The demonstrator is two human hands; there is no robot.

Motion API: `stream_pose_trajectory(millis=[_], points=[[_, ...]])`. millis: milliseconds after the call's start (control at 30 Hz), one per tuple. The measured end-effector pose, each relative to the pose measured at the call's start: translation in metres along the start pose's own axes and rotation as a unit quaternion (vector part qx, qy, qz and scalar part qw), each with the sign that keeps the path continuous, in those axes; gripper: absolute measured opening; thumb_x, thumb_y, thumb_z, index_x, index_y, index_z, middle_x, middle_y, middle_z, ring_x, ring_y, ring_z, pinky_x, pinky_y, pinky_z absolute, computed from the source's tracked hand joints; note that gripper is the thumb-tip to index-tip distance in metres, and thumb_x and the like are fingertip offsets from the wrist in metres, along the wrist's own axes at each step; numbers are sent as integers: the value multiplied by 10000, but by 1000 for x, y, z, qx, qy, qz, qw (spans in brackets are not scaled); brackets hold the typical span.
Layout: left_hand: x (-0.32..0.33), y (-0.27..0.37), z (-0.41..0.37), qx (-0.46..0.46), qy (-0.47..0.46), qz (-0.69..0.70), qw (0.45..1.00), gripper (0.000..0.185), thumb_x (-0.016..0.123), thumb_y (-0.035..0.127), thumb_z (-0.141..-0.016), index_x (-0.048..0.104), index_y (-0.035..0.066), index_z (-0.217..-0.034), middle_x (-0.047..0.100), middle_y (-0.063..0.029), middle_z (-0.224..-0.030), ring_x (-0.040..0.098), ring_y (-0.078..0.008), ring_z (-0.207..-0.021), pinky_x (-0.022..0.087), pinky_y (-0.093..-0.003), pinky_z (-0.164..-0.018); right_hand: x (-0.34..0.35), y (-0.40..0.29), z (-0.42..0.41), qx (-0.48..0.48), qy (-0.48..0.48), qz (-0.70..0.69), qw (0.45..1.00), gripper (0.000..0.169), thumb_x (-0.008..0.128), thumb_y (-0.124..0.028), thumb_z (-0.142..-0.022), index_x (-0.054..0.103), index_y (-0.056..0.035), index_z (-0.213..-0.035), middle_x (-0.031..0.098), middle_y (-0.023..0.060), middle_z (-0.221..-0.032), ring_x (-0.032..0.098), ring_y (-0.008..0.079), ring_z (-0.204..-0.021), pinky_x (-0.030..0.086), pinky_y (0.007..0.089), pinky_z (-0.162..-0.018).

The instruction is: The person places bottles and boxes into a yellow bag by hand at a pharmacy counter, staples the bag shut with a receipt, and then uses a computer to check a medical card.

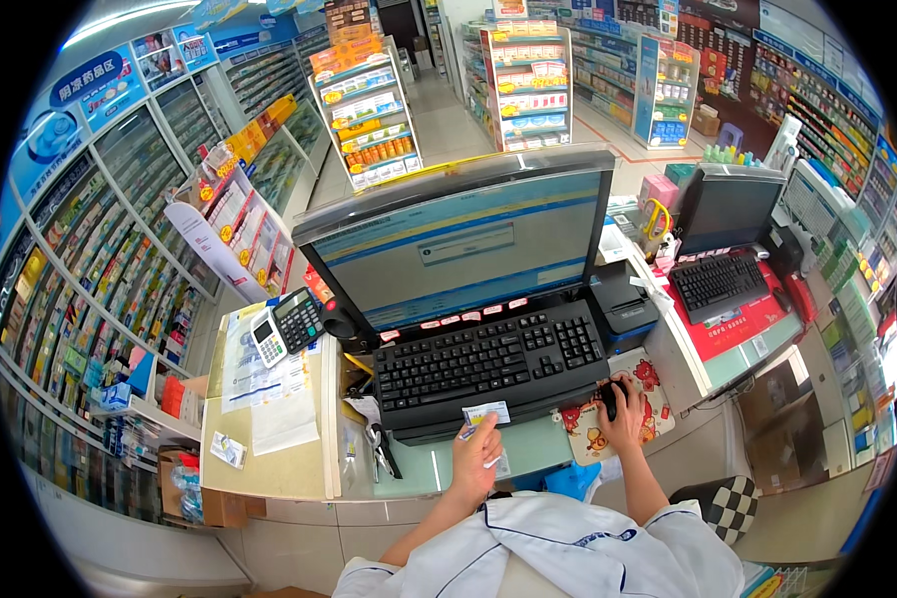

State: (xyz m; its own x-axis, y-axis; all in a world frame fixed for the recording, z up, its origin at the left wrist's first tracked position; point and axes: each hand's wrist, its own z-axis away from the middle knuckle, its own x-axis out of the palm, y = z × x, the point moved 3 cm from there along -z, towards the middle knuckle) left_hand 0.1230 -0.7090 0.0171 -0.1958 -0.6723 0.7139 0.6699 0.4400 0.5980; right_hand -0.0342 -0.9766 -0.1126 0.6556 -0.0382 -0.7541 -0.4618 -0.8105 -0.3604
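Between the thumb and fingers of my left hand (478,456) is a small printed card or label (487,412), held up just in front of the black keyboard (486,366). My right hand (623,418) rests over a black computer mouse (611,398) on a mouse pad (654,411) patterned with red cartoon figures. Behind the keyboard stands a large monitor (463,239), lit and showing a small dialog box. Pink labels run along its lower edge. What else my left palm may hold is partly hidden by the fingers.
Left of the keyboard lie a black calculator (297,320), a white handheld card terminal (269,340) and papers (284,426). A receipt printer (624,299) stands at the monitor's right. Farther right are a second monitor (729,209) and keyboard (720,286). Stocked pharmacy shelves (97,276) surround the counter.
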Motion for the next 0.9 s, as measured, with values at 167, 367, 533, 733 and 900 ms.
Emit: stream_pose_trajectory(millis=[167,367,533,733,900], points=[[2,-2,1,-5,-3,-10,1000,169,664,116,-939,527,125,-842,386,61,-605,295,-32,-467,231,-214,-428,-2,-2,-1,-10,7,-16,1000,452,699,-171,-805,605,-68,-1235,507,189,-1369,504,402,-1235,383,526,-1058],[1,-4,3,-13,8,-22,1000,208,672,119,-932,504,127,-809,379,64,-610,282,-29,-471,222,-215,-435,-4,-6,-5,-34,8,-53,998,422,684,-122,-799,608,-52,-1208,506,188,-1352,501,428,-1198,438,504,-990],[-3,-7,2,-13,3,-7,1000,212,695,122,-915,510,115,-814,379,69,-610,285,-23,-473,220,-214,-437,-2,-6,-4,-36,9,-54,998,417,679,-119,-801,606,-53,-1207,508,191,-1350,511,417,-1192,452,487,-976],[-4,-9,3,-13,11,-8,1000,183,712,124,-904,538,106,-854,382,75,-609,294,-18,-476,218,-214,-437,3,-1,-3,-25,3,-63,998,403,681,-126,-831,599,-59,-1220,500,208,-1366,508,436,-1209,454,486,-983],[-2,-8,5,-13,8,-5,1000,223,695,102,-910,508,121,-791,373,68,-606,296,-26,-478,220,-213,-431,5,0,-1,-19,-4,-71,997,407,691,-129,-838,601,-64,-1230,489,211,-1382,515,431,-1215,463,467,-987]])
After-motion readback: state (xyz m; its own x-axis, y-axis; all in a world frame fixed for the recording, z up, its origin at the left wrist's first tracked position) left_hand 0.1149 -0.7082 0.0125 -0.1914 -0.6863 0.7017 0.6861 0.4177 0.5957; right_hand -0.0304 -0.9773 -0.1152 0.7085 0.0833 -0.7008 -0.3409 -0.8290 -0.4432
